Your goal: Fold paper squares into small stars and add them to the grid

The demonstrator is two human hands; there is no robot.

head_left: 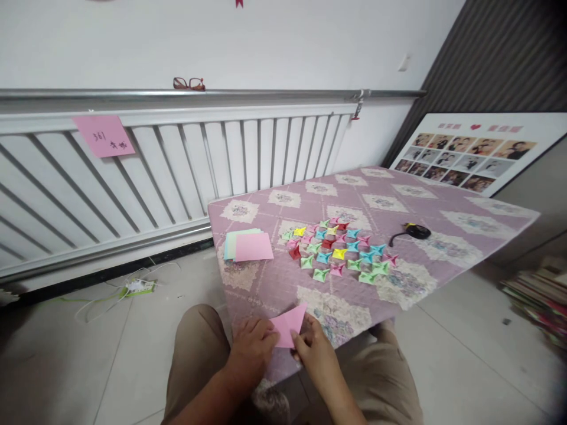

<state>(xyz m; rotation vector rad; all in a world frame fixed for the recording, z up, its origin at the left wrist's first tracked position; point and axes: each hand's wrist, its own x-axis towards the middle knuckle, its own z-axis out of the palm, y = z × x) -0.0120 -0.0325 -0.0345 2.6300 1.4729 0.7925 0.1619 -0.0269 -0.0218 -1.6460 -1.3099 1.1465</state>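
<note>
A square sheet of pink paper (pixel 287 328) lies at the near edge of the table, its right side lifted and bent. My left hand (pixel 253 347) presses on its left edge with the fingers curled together. My right hand (pixel 315 347) pinches the right edge between thumb and fingers. Beyond my hands, several small folded paper pieces in green, pink, blue, yellow and red (pixel 339 254) sit in loose rows. To their left is a stack of coloured paper sheets (pixel 253 247), a pink one on top.
The table wears a purple patterned cloth (pixel 274 289). A black coiled cable (pixel 417 231) lies at the right, and a photo board (pixel 469 154) leans behind. Glasses (pixel 189 84) rest on a pipe above the white radiator (pixel 248 153). A power strip (pixel 138 288) lies on the floor.
</note>
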